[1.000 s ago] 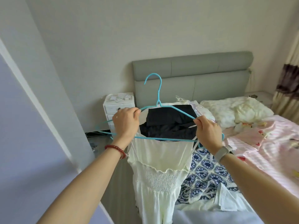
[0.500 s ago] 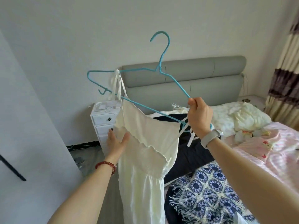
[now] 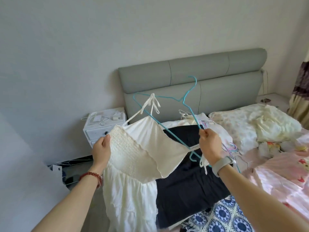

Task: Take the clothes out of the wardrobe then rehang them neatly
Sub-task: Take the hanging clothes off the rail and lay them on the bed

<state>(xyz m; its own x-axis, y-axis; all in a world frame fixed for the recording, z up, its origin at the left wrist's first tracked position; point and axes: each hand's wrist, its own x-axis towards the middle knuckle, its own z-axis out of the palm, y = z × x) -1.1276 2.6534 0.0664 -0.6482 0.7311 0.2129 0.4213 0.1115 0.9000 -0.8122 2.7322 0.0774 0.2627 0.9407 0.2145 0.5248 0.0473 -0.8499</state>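
Note:
A cream strappy dress (image 3: 142,158) hangs in front of me by one tied strap looped over the left shoulder of a tilted blue wire hanger (image 3: 182,101). My left hand (image 3: 102,151) grips the smocked left edge of the dress's bodice. My right hand (image 3: 209,144) pinches the hanger's right end, and the dress's other strap dangles below that hand. A black garment (image 3: 187,186) and a blue-and-white patterned cloth (image 3: 227,216) lie on the bed behind the dress.
The bed with a grey headboard (image 3: 200,76) and a pink sheet (image 3: 275,178) fills the right. More hangers (image 3: 231,148) lie on it near my right hand. A white bedside drawer unit (image 3: 100,126) stands left of the bed. Curtains (image 3: 301,91) hang at far right.
The hanger has dropped lower and tilted with its hook to the right. My left hand moved from beneath the dress to grip the bodice's left edge, spreading the top out.

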